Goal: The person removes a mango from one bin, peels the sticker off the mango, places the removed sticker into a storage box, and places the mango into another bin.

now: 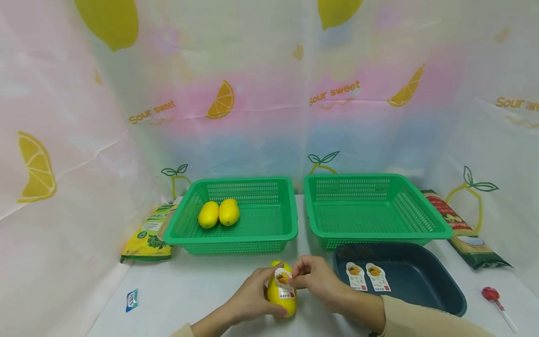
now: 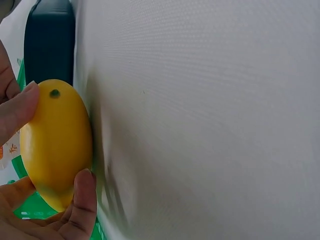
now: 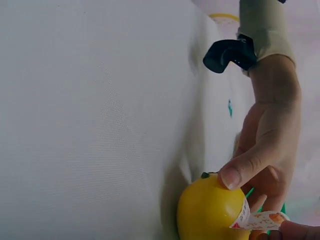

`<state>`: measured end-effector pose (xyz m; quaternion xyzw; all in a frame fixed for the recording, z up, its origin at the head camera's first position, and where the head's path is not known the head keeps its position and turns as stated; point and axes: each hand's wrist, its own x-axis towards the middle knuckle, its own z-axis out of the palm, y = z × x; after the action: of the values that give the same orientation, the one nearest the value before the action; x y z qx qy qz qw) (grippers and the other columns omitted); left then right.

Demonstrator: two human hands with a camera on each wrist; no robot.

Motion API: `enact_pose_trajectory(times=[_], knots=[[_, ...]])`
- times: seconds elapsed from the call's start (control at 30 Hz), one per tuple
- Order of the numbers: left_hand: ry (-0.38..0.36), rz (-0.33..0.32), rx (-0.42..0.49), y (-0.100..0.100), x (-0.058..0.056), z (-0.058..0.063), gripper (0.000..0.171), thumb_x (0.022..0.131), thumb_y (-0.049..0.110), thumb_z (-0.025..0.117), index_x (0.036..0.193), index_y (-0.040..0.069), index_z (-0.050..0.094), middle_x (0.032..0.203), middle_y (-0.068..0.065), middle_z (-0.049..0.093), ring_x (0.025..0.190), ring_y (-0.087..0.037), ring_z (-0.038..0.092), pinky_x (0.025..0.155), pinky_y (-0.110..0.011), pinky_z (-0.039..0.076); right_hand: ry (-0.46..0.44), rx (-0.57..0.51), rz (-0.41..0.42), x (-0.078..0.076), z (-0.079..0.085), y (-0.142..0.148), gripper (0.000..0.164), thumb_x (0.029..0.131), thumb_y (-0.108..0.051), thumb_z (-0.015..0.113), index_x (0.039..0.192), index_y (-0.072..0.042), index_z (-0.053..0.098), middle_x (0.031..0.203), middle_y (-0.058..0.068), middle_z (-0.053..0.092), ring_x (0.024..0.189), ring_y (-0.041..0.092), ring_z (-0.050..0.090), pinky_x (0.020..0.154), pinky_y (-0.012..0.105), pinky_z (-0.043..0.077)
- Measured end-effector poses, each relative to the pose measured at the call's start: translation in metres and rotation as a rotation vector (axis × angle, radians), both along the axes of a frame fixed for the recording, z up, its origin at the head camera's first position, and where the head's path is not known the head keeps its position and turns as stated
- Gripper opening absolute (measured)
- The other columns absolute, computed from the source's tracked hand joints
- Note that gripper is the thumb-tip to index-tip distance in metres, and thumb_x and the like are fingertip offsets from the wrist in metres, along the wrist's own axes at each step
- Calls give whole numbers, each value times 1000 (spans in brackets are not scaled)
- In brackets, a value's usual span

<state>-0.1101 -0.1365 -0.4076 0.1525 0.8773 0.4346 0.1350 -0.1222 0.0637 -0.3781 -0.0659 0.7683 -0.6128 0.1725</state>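
Note:
A yellow lemon [image 1: 289,307] stands at the front middle of the white table, between the two hands. My left hand [image 1: 252,297] holds it from the left, thumb near its front end and fingers near its far end. In the left wrist view the green stem spot of the lemon [image 2: 57,140] shows. My right hand [image 1: 317,281] pinches the upper end of a printed white sticker [image 1: 284,285]. In the right wrist view, the lower end of the sticker [image 3: 257,220] is against the lemon's side, while its pinched end stands away from the skin.
Two lemons [image 1: 218,213] lie in the left green basket [image 1: 231,239]; a second green basket [image 1: 379,235] stands right. Two stickers [image 1: 367,277] lie on the dark tray [image 1: 421,276]. Outward are a yellow bag [image 1: 151,234], red-green bag [image 1: 467,229], small packet [image 1: 132,300] and lollipop [image 1: 490,294].

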Motion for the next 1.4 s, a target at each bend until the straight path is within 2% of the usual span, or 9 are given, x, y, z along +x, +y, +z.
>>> enact_pose_trajectory(times=[0.13,0.3,0.4,0.57,0.8,1.03,1.2,1.4], knots=[[-4,0,4,0,-2,0,89,65,27,91,144,19,50,136,-16,52,94,-19,51,74,-27,46,-24,-38,24,2,9,4,15,85,-1,71,84,-4,56,80,0,61,79,14,61,78,35,56],[-31,12,37,0,-4,2,86,65,23,91,141,12,52,127,-14,55,88,-20,51,70,-25,47,38,-36,35,-3,33,10,10,89,-5,68,90,-3,59,89,4,65,85,17,62,84,37,55],[-45,14,32,0,-4,2,91,65,22,91,145,12,48,129,-17,54,87,-20,52,71,-26,47,62,5,38,-6,40,19,11,91,-8,68,97,-1,61,95,5,66,86,18,61,85,37,55],[-77,22,11,-1,-2,1,95,66,21,90,149,15,44,137,-23,49,87,-20,54,74,-29,48,28,64,34,-16,41,51,23,93,-15,67,109,0,62,105,7,67,91,18,62,88,37,56],[-90,36,22,-5,-2,1,96,67,21,90,150,17,42,140,-24,47,87,-20,54,73,-32,47,-3,147,118,-44,55,112,40,97,-26,63,126,2,57,117,10,64,93,18,64,87,38,54],[-103,31,30,-4,-3,2,96,67,22,90,150,18,42,141,-22,47,86,-20,53,72,-31,46,-22,213,135,-60,52,155,47,99,-25,60,132,6,53,116,10,65,94,18,66,86,37,55],[-112,27,33,-4,-4,2,96,67,22,90,150,18,42,141,-22,47,85,-20,53,71,-30,46,-44,197,141,-67,48,172,50,100,-24,58,136,10,49,114,7,66,94,17,66,87,38,55],[-117,26,40,-4,-4,2,96,68,22,90,150,17,42,141,-25,46,84,-20,54,70,-29,46,-75,175,179,-67,46,188,49,98,-26,60,133,8,52,111,2,68,96,18,67,90,40,55]])
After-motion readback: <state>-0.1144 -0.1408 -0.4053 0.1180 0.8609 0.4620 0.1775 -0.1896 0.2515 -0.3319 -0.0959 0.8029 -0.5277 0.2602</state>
